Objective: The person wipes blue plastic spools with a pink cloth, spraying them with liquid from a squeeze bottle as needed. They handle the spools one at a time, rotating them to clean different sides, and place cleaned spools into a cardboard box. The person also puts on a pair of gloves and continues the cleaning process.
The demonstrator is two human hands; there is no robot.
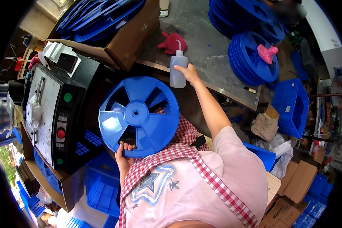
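A large blue plastic reel [154,131] with spoke-like cutouts rests against my lap, its round face turned up toward me. Fingers of my left hand [124,156] curl through a cutout and grip the rim at the reel's near edge. At the edge of the grey table, my right hand [189,73] is wrapped around a translucent squeeze bottle [178,78] with a bent thin spout, held upright. Just behind the bottle, a crumpled red cloth [170,41] lies on the table.
A black machine [78,98] with green and red buttons stands at left. Behind it, a cardboard box [131,38] holds blue discs. Stacked blue reels [235,57], one bearing a pink cloth [267,53], sit on the grey table [201,36]. A blue crate [288,108] is at right.
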